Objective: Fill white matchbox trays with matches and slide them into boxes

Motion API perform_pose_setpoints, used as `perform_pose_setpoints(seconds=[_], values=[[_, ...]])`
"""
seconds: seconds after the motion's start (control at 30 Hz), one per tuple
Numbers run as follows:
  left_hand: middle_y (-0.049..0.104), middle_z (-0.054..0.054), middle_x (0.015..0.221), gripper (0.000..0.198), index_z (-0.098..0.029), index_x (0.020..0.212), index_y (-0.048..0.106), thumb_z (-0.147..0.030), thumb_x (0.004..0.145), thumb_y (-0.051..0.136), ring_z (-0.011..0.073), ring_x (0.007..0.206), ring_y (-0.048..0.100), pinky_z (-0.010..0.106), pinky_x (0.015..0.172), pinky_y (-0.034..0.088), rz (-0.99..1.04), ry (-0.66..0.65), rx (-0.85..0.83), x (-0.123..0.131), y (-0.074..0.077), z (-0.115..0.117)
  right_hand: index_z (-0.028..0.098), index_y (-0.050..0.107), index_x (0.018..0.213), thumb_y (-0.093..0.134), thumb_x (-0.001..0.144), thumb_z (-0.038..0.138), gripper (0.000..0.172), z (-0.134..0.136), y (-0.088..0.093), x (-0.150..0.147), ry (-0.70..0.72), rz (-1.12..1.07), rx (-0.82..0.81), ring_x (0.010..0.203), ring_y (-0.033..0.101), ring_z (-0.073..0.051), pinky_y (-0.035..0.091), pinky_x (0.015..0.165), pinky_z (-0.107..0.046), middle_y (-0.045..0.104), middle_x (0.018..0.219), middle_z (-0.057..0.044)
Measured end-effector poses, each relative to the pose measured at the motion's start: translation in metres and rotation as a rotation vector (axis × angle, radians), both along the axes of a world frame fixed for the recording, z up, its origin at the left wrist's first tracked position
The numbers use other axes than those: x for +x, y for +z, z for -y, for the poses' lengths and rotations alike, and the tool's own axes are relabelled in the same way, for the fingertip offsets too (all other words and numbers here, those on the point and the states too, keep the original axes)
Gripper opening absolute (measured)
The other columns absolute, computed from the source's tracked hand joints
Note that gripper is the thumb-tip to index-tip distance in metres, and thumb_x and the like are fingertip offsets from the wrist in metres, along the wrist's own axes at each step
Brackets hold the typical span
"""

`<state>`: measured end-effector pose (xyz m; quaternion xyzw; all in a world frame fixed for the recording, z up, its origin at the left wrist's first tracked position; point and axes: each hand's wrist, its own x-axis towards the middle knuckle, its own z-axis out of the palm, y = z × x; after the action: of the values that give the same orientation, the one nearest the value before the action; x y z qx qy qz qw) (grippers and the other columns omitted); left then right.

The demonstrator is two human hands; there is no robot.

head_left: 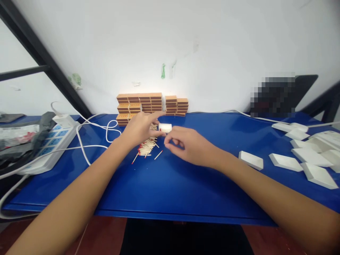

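Note:
Between the thumb and fingers of my left hand [142, 129] is a small white matchbox tray [166, 126], with a bit of red showing at its lower left edge. My right hand [187, 144] is beside the tray's right end, its fingers curled in and thumb near the fingertips. Whatever those fingers may hold is hidden. A heap of red-tipped matches [147, 147] lies on the table below my left hand, partly covered by it. One loose match [158, 154] rests just right of the heap.
Stacked matchboxes [140, 102] stand against the wall, with shorter stacks [176, 105] beside them. Several white trays [251, 160] lie at the right of the blue table [186, 198]. A power strip [57, 141] and white cables are at the left; a dark screen-like panel [302, 94] leans at the back right.

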<state>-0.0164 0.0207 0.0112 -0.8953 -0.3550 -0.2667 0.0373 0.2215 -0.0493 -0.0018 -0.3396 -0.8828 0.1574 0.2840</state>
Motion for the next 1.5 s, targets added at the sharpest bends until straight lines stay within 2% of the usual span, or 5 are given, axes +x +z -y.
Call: perform_pose_setpoints(seconds=[0.3,0.57,0.87,1.23,1.5], values=[[0.084,0.006,0.100,0.070,-0.025,0.140,0.067,-0.044,0.078,0.095,0.0298,0.095,0.080,0.038,0.083,0.058,0.029,0.065,-0.003,-0.005,0.004,-0.003,0.019,0.067,0.093,0.066,0.101,0.022,0.009,0.010,-0.005,-0.022,0.083,0.145,-0.201,0.082,0.057,-0.016,0.045,0.074,-0.030,0.063,0.101,-0.004],[0.084,0.007,0.102,0.073,-0.023,0.140,0.067,-0.044,0.077,0.096,0.0290,0.094,0.080,0.038,0.082,0.057,0.032,0.071,-0.024,-0.007,0.003,-0.006,0.021,0.068,0.132,0.053,0.108,0.018,0.028,0.009,-0.014,-0.051,0.101,0.234,0.104,0.100,0.062,-0.023,0.048,0.081,-0.034,0.065,0.119,-0.011],[0.084,0.006,0.101,0.074,-0.023,0.138,0.067,-0.045,0.074,0.098,0.0304,0.096,0.080,0.038,0.082,0.055,0.036,0.085,0.010,-0.008,0.004,-0.007,0.018,0.068,0.099,0.060,0.107,0.022,0.012,0.006,-0.015,-0.055,0.053,0.159,-0.094,0.089,0.062,-0.019,0.046,0.080,-0.033,0.066,0.108,-0.007],[0.084,0.009,0.104,0.073,-0.022,0.139,0.068,-0.044,0.076,0.097,0.0298,0.096,0.080,0.037,0.082,0.057,-0.011,0.068,-0.008,-0.006,0.000,-0.005,0.020,0.068,0.093,0.061,0.104,0.030,0.016,-0.010,0.001,-0.002,-0.035,0.022,-0.098,0.079,0.056,-0.017,0.044,0.074,-0.030,0.062,0.093,-0.004],[0.084,0.005,0.103,0.073,-0.022,0.138,0.068,-0.048,0.076,0.096,0.0281,0.097,0.081,0.035,0.087,0.057,0.035,-0.068,-0.140,0.008,-0.007,0.004,0.020,0.074,0.090,0.065,0.098,0.036,0.020,-0.035,0.015,0.032,-0.220,-0.022,-0.081,0.073,0.053,-0.018,0.040,0.069,-0.032,0.062,0.082,-0.003]])
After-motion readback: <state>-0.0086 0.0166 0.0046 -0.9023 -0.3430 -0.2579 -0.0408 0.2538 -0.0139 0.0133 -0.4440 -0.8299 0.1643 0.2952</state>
